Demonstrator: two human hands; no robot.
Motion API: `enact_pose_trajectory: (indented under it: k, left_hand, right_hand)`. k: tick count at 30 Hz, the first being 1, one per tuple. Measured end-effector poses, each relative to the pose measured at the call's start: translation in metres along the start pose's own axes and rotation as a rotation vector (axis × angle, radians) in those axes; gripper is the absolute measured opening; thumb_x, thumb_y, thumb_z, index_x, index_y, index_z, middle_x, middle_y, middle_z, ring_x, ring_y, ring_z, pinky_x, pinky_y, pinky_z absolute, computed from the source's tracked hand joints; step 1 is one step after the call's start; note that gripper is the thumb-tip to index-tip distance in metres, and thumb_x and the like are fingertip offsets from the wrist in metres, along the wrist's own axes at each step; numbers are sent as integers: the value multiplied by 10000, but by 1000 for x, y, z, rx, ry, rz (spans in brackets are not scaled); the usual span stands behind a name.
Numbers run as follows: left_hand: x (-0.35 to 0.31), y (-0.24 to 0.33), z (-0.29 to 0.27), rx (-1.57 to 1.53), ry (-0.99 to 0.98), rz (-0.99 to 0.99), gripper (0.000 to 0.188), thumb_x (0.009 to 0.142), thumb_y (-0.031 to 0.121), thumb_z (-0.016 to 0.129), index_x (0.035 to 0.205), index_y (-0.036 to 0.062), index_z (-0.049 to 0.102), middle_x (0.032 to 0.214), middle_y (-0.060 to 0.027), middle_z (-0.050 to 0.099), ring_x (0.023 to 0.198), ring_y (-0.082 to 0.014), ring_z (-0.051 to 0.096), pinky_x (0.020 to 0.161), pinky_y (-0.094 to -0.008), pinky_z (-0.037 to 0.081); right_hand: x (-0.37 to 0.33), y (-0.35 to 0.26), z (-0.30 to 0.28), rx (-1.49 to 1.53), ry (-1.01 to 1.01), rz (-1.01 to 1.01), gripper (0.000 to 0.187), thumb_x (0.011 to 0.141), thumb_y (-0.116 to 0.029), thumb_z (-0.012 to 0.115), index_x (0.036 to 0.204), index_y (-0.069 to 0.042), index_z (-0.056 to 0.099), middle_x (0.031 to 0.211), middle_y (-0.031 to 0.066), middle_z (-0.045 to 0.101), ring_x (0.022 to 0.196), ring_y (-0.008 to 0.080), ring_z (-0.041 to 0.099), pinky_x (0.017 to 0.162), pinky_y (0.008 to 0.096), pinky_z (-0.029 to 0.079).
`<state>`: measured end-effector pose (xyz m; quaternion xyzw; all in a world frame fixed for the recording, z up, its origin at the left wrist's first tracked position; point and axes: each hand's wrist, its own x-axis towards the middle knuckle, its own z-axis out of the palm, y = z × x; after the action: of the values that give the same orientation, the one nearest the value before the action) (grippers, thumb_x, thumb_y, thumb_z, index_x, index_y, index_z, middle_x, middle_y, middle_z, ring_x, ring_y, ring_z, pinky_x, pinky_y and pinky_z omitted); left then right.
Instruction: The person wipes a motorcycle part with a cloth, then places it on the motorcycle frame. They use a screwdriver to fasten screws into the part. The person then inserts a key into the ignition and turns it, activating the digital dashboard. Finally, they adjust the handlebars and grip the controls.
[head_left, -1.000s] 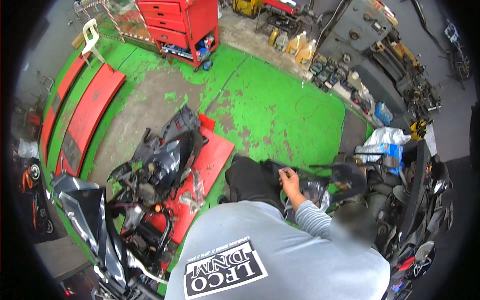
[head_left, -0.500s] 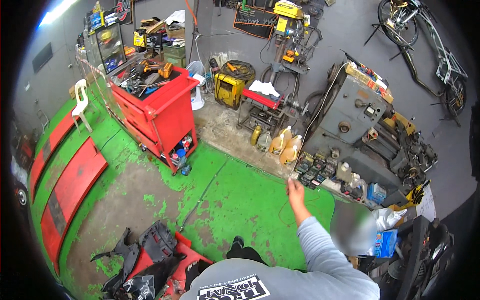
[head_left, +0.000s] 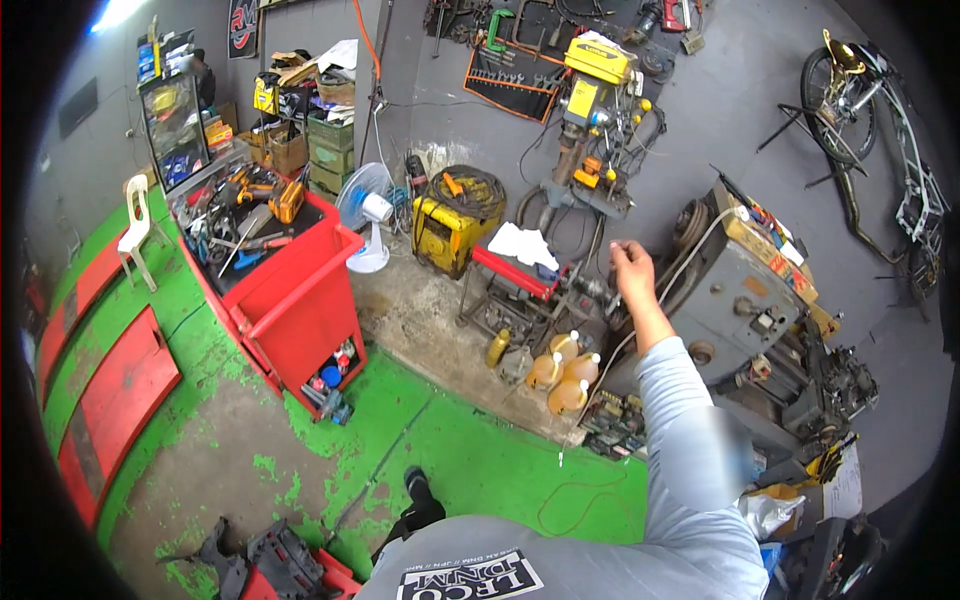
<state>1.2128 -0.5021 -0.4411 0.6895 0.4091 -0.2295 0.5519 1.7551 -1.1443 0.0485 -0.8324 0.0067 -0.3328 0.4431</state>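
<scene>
A raised right hand [head_left: 632,268] in a cluttered workshop, near a thin white cord [head_left: 690,250].

Left of the grey machine [head_left: 745,300] stood a white plastic chair [head_left: 137,228], then a red tool cart [head_left: 290,300] loaded with tools, a white fan [head_left: 366,210], a yellow welder [head_left: 452,225] and a yellow drill press [head_left: 590,90]. Amber bottles [head_left: 562,372] sat on the floor at the machine's left foot. The right hand hung loosely curled, fingers together, just beside the cord draped over the machine; whether it gripped the cord could not be told. The left hand was out of sight.
</scene>
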Motion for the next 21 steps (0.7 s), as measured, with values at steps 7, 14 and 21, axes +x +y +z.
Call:
enact_pose_trajectory:
  k: [7,14,21]
  left_hand:
    - [78,115,8,108,148,253,529,895,112,740,1346,-60,524,1160,-198,687,961,-268,696,791,-391,574]
    - [62,294,95,-155,387,375,635,933,220,681,1490,-14,487,1499,-256,540,1395,-374,523,1156,-438,424]
    - [-91,215,274,-131,580,-212,711,917,474,684,1475,65,521,1422,-225,612,1308,-403,586,1112,-466,465]
  right_hand:
    - [219,64,37,-65,132,66,353,977,-308,699,1163,-10,666,955,98,720,852,168,649,792,329,516]
    - [478,154,22,-1272,-37,-596,354,1069,-215,432,1246,-32,678,1125,211,732,999,368,699,889,465,562]
    - [518,208,210,-753,-172,-322,312,1034,-296,468,1158,-60,630,1056,166,674,950,335,652,852,469,539]
